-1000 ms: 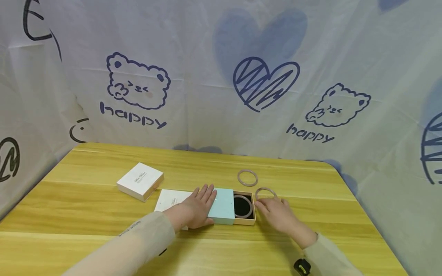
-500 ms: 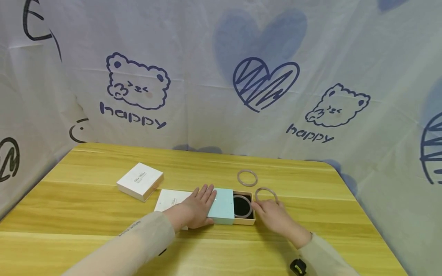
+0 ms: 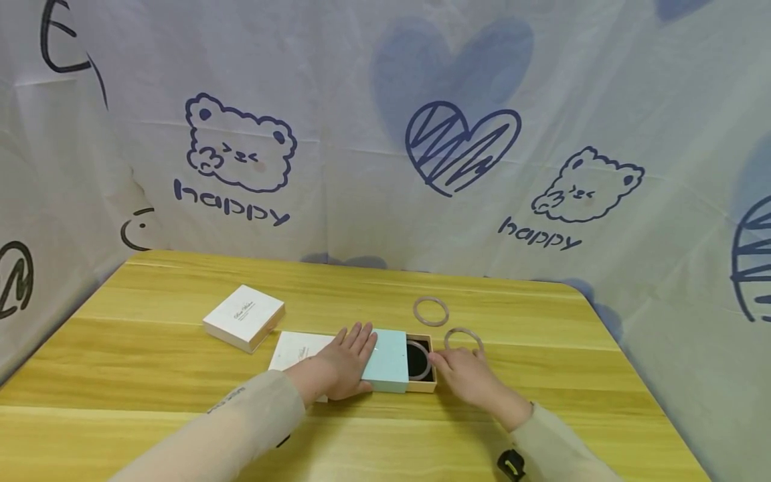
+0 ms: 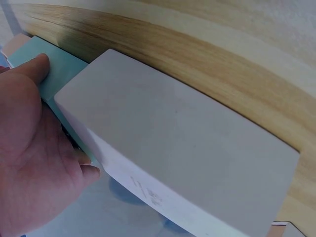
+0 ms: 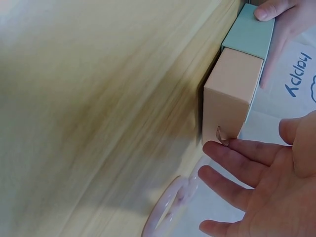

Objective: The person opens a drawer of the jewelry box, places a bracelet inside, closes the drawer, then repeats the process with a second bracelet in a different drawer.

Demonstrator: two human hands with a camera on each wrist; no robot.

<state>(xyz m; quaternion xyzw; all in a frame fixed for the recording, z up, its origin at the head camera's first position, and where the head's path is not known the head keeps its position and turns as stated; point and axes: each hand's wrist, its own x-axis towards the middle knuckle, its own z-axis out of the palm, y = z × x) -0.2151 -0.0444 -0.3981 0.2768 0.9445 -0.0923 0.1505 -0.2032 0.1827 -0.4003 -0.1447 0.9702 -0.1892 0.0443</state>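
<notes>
My left hand (image 3: 346, 365) lies across a light-blue sliding gift box (image 3: 388, 360), fingers over the top and thumb (image 4: 42, 66) against its front side. The box's tan inner drawer (image 5: 232, 79) sticks partway out to the right. On the drawer's black lining lies a pale bangle (image 3: 428, 362). With outstretched fingers, my right hand (image 3: 472, 378) touches the drawer's end beside a small ribbon pull (image 5: 220, 134). Just beyond that hand a second pale bangle (image 3: 464, 329) lies on the table, partly hidden by it.
A third bangle (image 3: 431, 298) lies farther back. A white box (image 3: 295, 347) stands against the light-blue one's left, partly under my left forearm. Another white box (image 3: 243, 314) sits at the back left of the wooden table (image 3: 150, 402). A printed curtain (image 3: 349, 167) hangs behind.
My right hand has moved left, and the drawer has slid farther into the light-blue sleeve. Less of the black lining shows. My left hand has stayed in place.
</notes>
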